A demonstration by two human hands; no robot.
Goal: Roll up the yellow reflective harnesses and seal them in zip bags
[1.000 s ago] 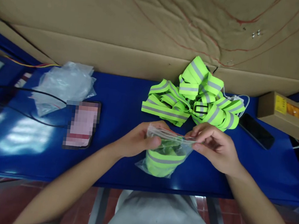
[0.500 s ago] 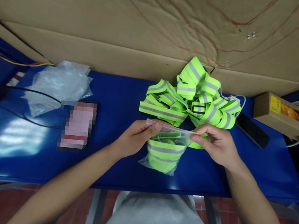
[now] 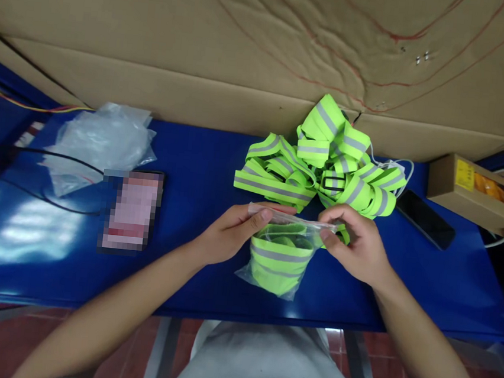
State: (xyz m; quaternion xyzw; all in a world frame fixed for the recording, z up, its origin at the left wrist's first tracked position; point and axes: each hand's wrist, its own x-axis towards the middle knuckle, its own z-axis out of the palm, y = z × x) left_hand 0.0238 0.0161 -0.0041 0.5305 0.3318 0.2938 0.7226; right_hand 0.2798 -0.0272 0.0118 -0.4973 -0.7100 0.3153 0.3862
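Observation:
A clear plastic bag [image 3: 289, 290] hangs between my two hands, over the front part of the blue table. Inside it lies a folded neon-yellow strap [image 3: 278, 266] with grey reflective stripes. My left hand [image 3: 236, 232] pinches the bag's top left corner between thumb and fingers. At the top right of the bag, my right hand [image 3: 354, 243] has its thumb and fingers closed on the rim. Just behind the hands sits a loose pile of neon-yellow reflective straps [image 3: 354, 145] with black buckles.
Clear plastic bags [image 3: 100, 139] lie in a heap at the back left, near a phone with a blurred screen [image 3: 131, 210] and black cables. A dark phone [image 3: 427, 221] and a cardboard box [image 3: 469, 195] are at the right. Cardboard [image 3: 160, 31] stands behind the blue table [image 3: 192, 165].
My right hand has moved slightly left along the bag's rim, and the bag's mouth is less stretched. My left hand keeps its hold.

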